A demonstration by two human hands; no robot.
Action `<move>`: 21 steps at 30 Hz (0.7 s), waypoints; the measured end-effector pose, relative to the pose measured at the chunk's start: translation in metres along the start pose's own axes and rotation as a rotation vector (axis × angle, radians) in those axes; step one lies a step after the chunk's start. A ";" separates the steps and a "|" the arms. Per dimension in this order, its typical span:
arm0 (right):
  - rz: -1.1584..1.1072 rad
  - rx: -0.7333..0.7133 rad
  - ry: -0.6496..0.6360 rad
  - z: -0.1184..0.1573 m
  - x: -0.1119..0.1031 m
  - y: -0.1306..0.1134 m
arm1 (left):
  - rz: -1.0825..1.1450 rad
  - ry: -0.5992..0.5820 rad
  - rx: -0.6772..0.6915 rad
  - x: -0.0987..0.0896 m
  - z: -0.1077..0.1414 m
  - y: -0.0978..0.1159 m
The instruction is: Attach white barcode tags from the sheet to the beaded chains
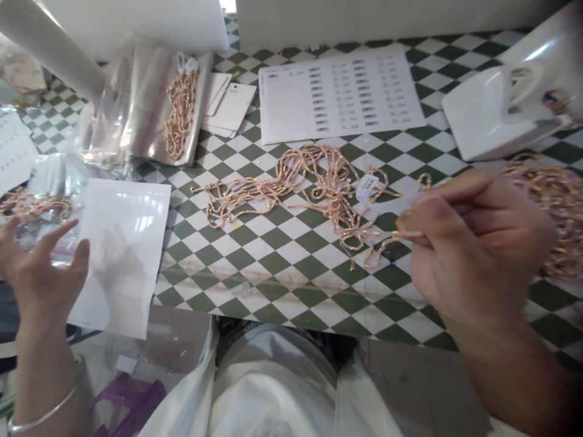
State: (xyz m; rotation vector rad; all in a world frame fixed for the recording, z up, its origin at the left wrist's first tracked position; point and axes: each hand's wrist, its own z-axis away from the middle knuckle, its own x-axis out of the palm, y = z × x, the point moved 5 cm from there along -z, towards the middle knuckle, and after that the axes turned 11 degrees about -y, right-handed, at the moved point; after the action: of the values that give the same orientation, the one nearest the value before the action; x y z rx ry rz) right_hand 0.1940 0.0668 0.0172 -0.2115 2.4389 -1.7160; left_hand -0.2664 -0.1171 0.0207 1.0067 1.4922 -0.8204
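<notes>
Checkered tabletop [273, 285], right grip [455, 243] pinching pale stick [410, 233], left grip [43, 273] open

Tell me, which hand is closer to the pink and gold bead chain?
Right. The right hand, pinching a thin stick, is just beside the bead chain, at its right end. The left hand is far to its left, past a white sheet.

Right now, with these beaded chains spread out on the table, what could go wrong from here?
The pink-and-gold beaded chain lies in a loose heap with strands crossing, so it could knot if pulled. The thin pale stick in your right hand sits close to it and might snag a strand. The white sheet overhangs the front edge of the checkered table near your left hand, so it could slide off.
</notes>
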 end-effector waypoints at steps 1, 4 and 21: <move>0.000 0.004 -0.004 0.000 0.000 0.001 | 0.007 0.046 0.047 -0.003 -0.010 0.010; 0.011 -0.002 -0.007 0.000 0.001 0.000 | 0.091 0.053 0.176 -0.004 -0.050 0.040; 0.152 0.025 -0.036 0.005 0.000 0.002 | 0.299 -0.136 0.066 0.036 -0.180 0.079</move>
State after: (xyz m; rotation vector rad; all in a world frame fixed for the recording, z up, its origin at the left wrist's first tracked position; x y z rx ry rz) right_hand 0.1948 0.0631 0.0138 -0.0518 2.3408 -1.6633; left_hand -0.2663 0.0823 0.0159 1.1661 1.1704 -0.7104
